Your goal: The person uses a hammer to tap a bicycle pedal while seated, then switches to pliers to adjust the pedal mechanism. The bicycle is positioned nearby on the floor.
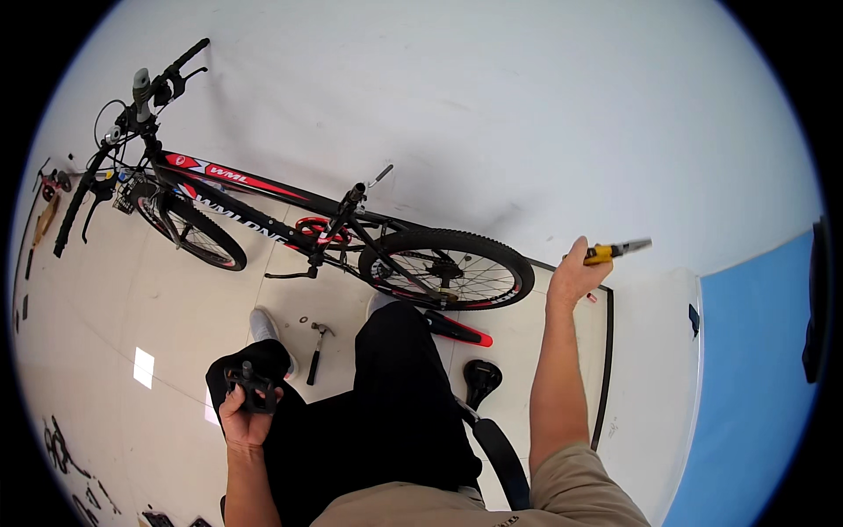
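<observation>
My left hand (243, 428) is closed around a black bicycle pedal (254, 392), held above my left thigh with its threaded spindle end pointing up. Out to the right, my raised right hand (573, 277) grips yellow-handled pliers (616, 251), whose metal jaws point away to the right. The pliers are apart from everything else, nearest to the rear wheel (446, 269). In front of me a black and red bicycle (263, 186) leans along the white wall, its seat post clamp without a saddle. A bare crank arm (290, 275) faces me.
A claw hammer (315, 353) and a small ring (304, 320) lie on the tiled floor between my feet. A black and red mudguard (458, 329), a saddle on its post (482, 379) and a curved black mudguard (501, 457) lie to the right. Several black parts (60, 450) lie lower left.
</observation>
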Action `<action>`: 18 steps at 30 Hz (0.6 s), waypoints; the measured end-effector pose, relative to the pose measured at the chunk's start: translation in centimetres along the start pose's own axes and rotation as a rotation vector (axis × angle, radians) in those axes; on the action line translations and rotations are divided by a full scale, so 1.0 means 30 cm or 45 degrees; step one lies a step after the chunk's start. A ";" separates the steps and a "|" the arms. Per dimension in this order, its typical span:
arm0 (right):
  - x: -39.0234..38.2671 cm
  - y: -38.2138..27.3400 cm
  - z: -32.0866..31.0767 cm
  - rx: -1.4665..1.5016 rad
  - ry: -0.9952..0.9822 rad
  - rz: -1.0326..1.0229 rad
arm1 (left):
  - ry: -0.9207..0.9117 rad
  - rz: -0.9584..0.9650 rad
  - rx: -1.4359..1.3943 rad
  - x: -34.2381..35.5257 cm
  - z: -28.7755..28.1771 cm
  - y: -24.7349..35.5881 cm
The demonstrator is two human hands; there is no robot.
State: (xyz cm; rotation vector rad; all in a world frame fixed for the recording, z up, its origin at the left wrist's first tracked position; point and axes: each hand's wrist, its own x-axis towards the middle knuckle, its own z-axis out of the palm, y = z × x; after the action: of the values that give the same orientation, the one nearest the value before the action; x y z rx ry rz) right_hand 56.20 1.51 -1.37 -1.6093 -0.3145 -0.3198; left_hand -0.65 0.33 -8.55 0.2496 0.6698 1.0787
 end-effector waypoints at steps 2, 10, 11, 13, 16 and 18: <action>0.016 0.190 -0.039 -0.135 -0.043 -0.242 | -0.005 -0.024 -0.011 0.023 0.020 -0.020; -0.161 0.333 -0.190 -0.249 -0.619 0.974 | 0.008 -0.003 -0.038 -0.001 0.009 -0.003; -0.186 0.362 -0.232 -0.238 -0.552 0.964 | 0.017 0.009 -0.062 -0.003 0.006 0.000; -0.207 0.489 -0.375 -0.309 -0.569 0.975 | 0.031 -0.006 -0.097 0.010 0.011 -0.017; -0.293 0.598 -0.598 -0.574 -0.520 1.072 | 0.077 -0.015 -0.115 0.002 0.003 -0.016; -0.343 0.657 -0.788 -0.697 -0.436 1.216 | 0.096 -0.039 -0.049 0.011 0.015 -0.026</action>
State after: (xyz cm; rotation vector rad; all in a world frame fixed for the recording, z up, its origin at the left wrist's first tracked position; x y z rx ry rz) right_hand 54.03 -23.36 -22.09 -2.1524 0.3349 0.6603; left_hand 0.30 0.32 -8.70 0.1656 0.7173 1.0749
